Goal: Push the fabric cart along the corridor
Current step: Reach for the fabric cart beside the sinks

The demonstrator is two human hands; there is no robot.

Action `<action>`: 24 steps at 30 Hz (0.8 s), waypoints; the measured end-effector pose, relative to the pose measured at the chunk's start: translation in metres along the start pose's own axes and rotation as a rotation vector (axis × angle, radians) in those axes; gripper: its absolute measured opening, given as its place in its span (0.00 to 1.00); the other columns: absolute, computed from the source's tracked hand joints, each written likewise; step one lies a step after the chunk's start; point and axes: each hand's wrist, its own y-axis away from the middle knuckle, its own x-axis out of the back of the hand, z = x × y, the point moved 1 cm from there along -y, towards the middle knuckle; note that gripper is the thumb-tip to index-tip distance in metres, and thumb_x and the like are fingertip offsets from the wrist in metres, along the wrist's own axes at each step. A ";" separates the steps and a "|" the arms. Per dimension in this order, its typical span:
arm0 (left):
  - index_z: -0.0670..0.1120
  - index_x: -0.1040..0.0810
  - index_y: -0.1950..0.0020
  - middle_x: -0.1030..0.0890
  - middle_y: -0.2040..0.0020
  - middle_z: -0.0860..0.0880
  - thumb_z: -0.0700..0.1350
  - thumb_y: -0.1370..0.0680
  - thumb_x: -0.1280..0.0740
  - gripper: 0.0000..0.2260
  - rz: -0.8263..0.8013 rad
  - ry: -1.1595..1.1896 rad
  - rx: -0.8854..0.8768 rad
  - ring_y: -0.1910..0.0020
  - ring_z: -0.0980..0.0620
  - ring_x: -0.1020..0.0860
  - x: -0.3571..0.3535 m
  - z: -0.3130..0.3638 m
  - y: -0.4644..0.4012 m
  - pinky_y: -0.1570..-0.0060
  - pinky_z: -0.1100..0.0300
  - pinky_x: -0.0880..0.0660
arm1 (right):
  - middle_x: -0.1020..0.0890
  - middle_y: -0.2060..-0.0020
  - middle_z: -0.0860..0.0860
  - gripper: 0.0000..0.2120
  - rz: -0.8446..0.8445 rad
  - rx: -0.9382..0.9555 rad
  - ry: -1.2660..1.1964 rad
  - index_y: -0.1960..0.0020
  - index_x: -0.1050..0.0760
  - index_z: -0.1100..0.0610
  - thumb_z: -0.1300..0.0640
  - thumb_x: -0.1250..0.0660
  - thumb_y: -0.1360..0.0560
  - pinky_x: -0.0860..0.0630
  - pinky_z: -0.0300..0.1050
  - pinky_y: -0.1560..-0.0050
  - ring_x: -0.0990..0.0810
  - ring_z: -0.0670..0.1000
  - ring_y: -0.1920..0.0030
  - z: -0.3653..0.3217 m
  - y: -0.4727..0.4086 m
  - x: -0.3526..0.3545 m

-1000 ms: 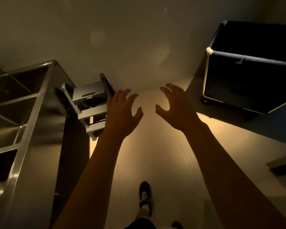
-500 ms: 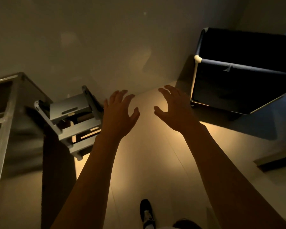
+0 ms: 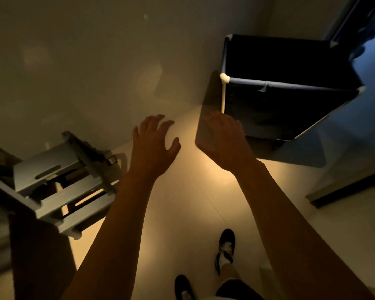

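The fabric cart (image 3: pixel 290 109) is a dark blue cloth bin on a white tube frame, standing at the upper right against the wall. My right hand (image 3: pixel 222 140) reaches out with fingers apart, just short of the cart's near left corner, touching nothing. My left hand (image 3: pixel 153 144) is stretched forward beside it, fingers spread, over the bare floor and well left of the cart. Both hands hold nothing.
A grey folding step stool (image 3: pixel 61 182) stands at the left, close to my left forearm. A pale wall (image 3: pixel 95 61) fills the view ahead. A dark floor threshold (image 3: pixel 344 191) runs at the right. My shoes (image 3: pixel 225 250) show below on the lit floor.
The view has swung right and nearer: the cart has come closer to my right hand, the stool slid left, and the metal rack at the left has left the view.
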 end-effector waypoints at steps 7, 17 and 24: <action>0.53 0.30 0.28 0.31 0.25 0.48 0.60 0.22 0.38 0.23 -0.023 -0.033 -0.056 0.23 0.44 0.36 -0.045 0.049 -0.079 0.28 0.37 0.35 | 0.36 0.22 0.53 0.34 0.047 -0.062 -0.090 0.22 0.39 0.50 0.38 0.36 0.23 0.40 0.67 0.24 0.38 0.57 0.22 0.082 -0.047 0.010; 0.51 0.28 0.28 0.30 0.25 0.47 0.58 0.22 0.37 0.24 -0.054 -0.042 -0.114 0.24 0.46 0.34 -0.090 0.135 -0.186 0.28 0.38 0.34 | 0.32 0.25 0.51 0.32 0.119 -0.102 -0.171 0.25 0.35 0.50 0.39 0.35 0.25 0.38 0.66 0.25 0.35 0.55 0.24 0.194 -0.114 0.039; 0.50 0.27 0.29 0.29 0.26 0.47 0.56 0.22 0.36 0.23 -0.083 -0.033 -0.133 0.25 0.45 0.33 -0.116 0.173 -0.228 0.29 0.38 0.34 | 0.32 0.26 0.51 0.31 0.147 -0.128 -0.185 0.25 0.35 0.49 0.39 0.35 0.25 0.40 0.63 0.24 0.35 0.55 0.24 0.251 -0.138 0.043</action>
